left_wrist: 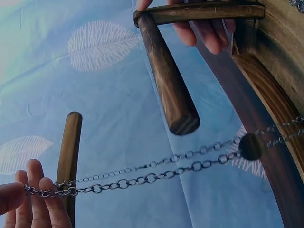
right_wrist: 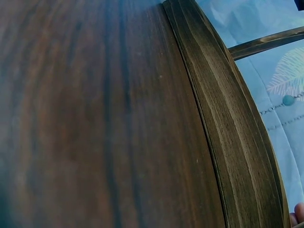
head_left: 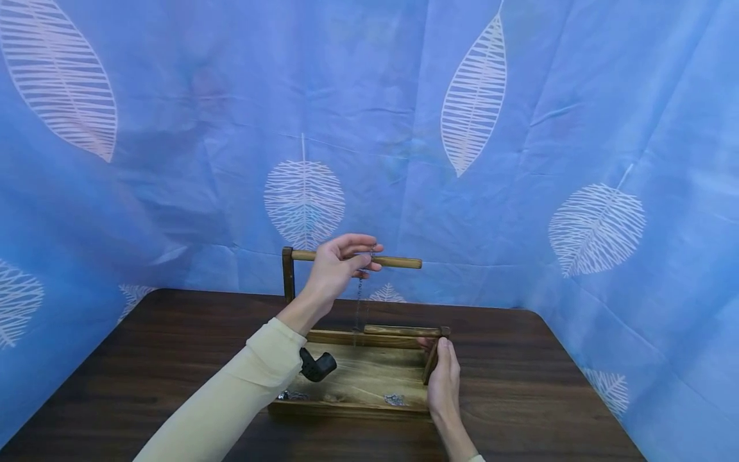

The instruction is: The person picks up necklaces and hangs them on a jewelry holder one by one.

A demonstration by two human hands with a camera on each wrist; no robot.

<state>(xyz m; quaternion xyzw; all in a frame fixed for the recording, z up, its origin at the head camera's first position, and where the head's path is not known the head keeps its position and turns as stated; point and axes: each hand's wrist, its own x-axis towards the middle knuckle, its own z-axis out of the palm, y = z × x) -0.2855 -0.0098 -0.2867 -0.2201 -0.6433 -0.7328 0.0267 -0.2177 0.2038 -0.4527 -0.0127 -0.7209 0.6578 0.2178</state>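
Here chain [left_wrist: 142,179] pinched in left hand [head_left: 337,264] grip, dangling below upper bar [head_left: 398,262].

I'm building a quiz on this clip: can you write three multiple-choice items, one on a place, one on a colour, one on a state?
1. Where does the wooden stand sit?
A. on the dark wooden table
B. on the floor
C. on a shelf

2. What colour is the backdrop cloth?
A. red
B. blue with white leaves
C. plain green

3. What is the left hand doing?
A. lying flat on the table
B. pinching a metal chain by the upper bar
C. holding a cup

Answers: 1 A, the stand's base rests on the tabletop. 2 B, leaf prints show across the blue. 3 B, the left wrist view shows fingers on the links, while the right hand steadies the stand's end.
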